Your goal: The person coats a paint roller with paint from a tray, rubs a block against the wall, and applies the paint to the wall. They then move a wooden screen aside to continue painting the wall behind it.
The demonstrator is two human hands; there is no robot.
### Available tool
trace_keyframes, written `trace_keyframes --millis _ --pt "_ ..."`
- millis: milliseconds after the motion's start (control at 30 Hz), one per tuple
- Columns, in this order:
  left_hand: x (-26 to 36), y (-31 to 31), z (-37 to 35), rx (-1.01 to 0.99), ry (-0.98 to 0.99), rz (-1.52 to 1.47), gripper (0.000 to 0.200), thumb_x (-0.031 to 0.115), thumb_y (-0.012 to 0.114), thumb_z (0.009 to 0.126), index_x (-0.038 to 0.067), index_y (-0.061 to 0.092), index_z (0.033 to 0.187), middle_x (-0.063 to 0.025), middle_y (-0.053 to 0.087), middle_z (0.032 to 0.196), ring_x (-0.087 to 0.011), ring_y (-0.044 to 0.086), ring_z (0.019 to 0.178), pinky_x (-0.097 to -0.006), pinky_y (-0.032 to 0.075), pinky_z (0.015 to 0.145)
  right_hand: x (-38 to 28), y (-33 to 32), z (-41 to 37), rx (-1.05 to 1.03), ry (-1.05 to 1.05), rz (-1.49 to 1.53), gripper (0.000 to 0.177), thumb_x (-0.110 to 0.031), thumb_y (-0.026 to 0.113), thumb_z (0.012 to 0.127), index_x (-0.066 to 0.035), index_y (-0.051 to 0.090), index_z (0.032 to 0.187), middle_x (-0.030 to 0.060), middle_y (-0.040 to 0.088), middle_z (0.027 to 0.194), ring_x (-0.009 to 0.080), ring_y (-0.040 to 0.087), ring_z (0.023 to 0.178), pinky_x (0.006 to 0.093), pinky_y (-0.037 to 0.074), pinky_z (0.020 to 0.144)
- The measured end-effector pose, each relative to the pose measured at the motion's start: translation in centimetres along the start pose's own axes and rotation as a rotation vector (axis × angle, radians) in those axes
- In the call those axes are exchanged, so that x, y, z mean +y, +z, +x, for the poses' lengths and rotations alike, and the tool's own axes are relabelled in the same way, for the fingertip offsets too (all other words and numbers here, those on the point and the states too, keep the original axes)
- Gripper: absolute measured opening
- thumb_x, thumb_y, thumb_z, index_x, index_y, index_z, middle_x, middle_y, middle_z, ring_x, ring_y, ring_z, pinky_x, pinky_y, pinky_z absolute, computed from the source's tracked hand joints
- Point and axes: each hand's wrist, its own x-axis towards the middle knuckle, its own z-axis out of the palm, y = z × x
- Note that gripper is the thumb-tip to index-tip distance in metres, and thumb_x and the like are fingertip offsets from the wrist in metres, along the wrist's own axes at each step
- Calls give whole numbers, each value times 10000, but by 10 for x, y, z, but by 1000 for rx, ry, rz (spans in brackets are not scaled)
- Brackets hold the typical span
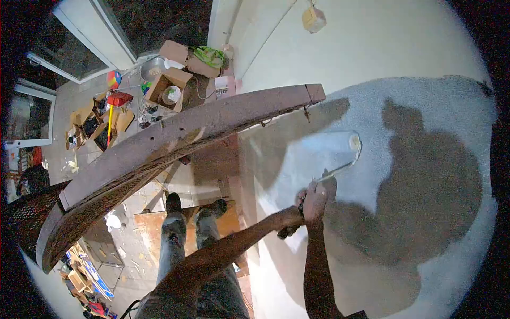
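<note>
A paint roller (355, 141) with a thin metal frame rests against the wall, within a pale, wet-looking patch. My right hand (317, 199) is closed round its handle, just below the frame. Close under it, my left hand (292, 219) is closed at the lower end of the handle, its fingers dark and partly in shadow. Both hands cover most of the handle. The wall (446, 101) has a grey-blue coated area with a paler area above, and dark shadows fall across it.
A curved, rough-edged ledge (212, 118) crosses the view at left. Below, my feet stand on a wooden board (229, 223). Open cardboard boxes (183, 80), a yellow-handled red brush (120, 99) and scattered debris lie on the tiled floor. A yellowish box (314, 20) hangs on the wall.
</note>
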Motion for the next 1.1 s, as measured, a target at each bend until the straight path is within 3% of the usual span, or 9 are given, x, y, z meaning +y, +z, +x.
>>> trace_keyframes --millis 100,167,200,333,567,767,867,933,1100 --pt "21 -50 49 -159 151 176 228 274 635 674 93 527 762 -13 470 556 -133 445 460 -291 385 420 -33 9 40 355 -807 -542 210 -200 409 870 -27 515 815 87 463 482 202 448 383 344 376 385" --pt "40 -105 96 -313 524 617 226 206 677 583 89 581 752 -27 539 664 -174 513 595 -332 428 543 -62 21 70 394 -808 -652 224 -184 416 848 -19 542 763 88 470 492 225 486 440 360 414 457" --pt "52 -130 113 -390 740 804 242 172 698 538 87 608 747 -34 573 718 -195 547 662 -353 450 604 -50 25 110 762 -1434 -1029 241 -178 416 838 -15 547 717 85 471 497 227 491 443 361 417 466" --pt "94 -124 99 -394 730 822 256 134 720 496 94 635 733 -37 613 773 -213 583 710 -355 470 659 -25 31 203 166 -613 -796 346 -220 497 775 45 537 994 222 562 847 364 538 824 421 404 757" --pt "-62 -34 61 50 105 -107 309 357 541 805 48 524 804 -49 506 517 -171 492 418 -297 411 377 73 -2 36 86 -559 -876 428 -182 526 719 23 475 1092 208 504 1001 364 492 918 472 358 826" --pt "-149 1 -10 273 -51 134 315 347 540 798 34 525 772 -66 510 526 -188 508 448 -317 422 415 171 26 -77 246 6 94 146 -158 542 644 -29 491 691 99 480 595 259 488 575 388 363 535" --pt "-170 -10 -20 322 -54 294 319 342 540 794 26 525 755 -75 512 531 -196 516 464 -326 428 434 190 53 -92 392 -30 537 204 -126 511 706 -78 380 557 43 399 525 195 433 465 325 305 409" --pt "-174 -31 -14 344 -5 475 321 339 540 791 21 525 744 -81 513 534 -202 521 474 -333 432 446 201 60 -78 454 -335 178 337 -247 441 872 -108 390 569 -11 369 434 101 397 337 235 329 325" --pt "-165 -122 29 329 346 1252 329 331 540 784 9 526 717 -95 516 541 -217 534 499 -349 442 477 112 75 -56 308 -40 1074 297 -242 442 827 -141 321 575 -28 254 473 106 325 362 288 342 356"
